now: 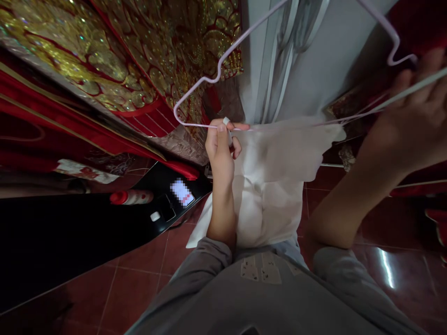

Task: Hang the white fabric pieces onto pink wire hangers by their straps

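A pink clothes hanger (pixel 197 83) spans the upper middle of the view. My left hand (pixel 223 144) pinches its lower bar near the left corner, index finger stretched along the bar and a white band around a finger. My right hand (pixel 419 107), dim and slightly blurred at the right edge, has its fingers curled at the hanger's right end, which they hide. A pale thin strip (pixel 415 86) crosses that hand. Creased white cloth (pixel 268 158) hangs below the bar, in front of my lap; whether it is folded over the bar is unclear.
Gold-sequined red garments (pixel 146 56) hang at the left. Beneath them, a black tabletop (pixel 70 242) holds a red-capped bottle (pixel 132 197), a lit phone (pixel 182 192), a dark phone-like object (pixel 165 207) and a small white case (pixel 155 216). A pale cabinet with long handles (pixel 279 70) stands ahead, above red floor tiles (pixel 139 284).
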Action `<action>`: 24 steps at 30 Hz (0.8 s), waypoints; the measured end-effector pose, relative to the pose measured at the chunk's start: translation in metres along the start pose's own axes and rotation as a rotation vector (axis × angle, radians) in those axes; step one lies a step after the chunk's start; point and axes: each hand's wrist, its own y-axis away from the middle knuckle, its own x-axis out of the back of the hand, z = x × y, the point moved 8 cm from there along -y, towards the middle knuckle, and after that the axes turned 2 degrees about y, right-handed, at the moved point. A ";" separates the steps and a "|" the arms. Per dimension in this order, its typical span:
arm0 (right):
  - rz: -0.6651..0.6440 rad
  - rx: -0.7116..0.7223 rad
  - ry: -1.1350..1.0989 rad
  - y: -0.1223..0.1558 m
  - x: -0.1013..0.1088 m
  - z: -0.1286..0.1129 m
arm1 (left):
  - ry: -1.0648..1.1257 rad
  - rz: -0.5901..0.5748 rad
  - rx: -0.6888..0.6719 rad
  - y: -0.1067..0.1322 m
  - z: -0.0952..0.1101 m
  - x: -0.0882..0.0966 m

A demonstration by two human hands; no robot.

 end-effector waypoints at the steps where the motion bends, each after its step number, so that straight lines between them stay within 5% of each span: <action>1: 0.103 0.035 -0.056 -0.002 0.015 0.001 | 0.017 -0.001 0.003 -0.001 0.000 0.000; 4: 0.336 0.046 -0.142 0.000 0.053 0.019 | 0.065 -0.002 -0.005 -0.002 0.000 -0.001; 7: 0.380 -0.050 -0.074 0.016 0.059 0.049 | 0.054 -0.002 0.002 -0.001 -0.003 -0.003; 11: 0.057 -0.224 0.026 0.053 0.013 0.081 | -0.014 0.045 0.045 0.002 -0.009 -0.004; 15: -0.303 -0.250 0.014 0.089 -0.036 0.083 | -0.008 0.036 0.040 0.005 -0.007 -0.006; 21: -0.377 -0.100 -0.024 0.084 -0.036 0.085 | 0.046 0.005 0.136 0.007 -0.014 -0.007; 24: -0.446 -0.067 -0.004 0.079 -0.034 0.088 | 0.033 0.065 0.130 0.004 -0.013 0.008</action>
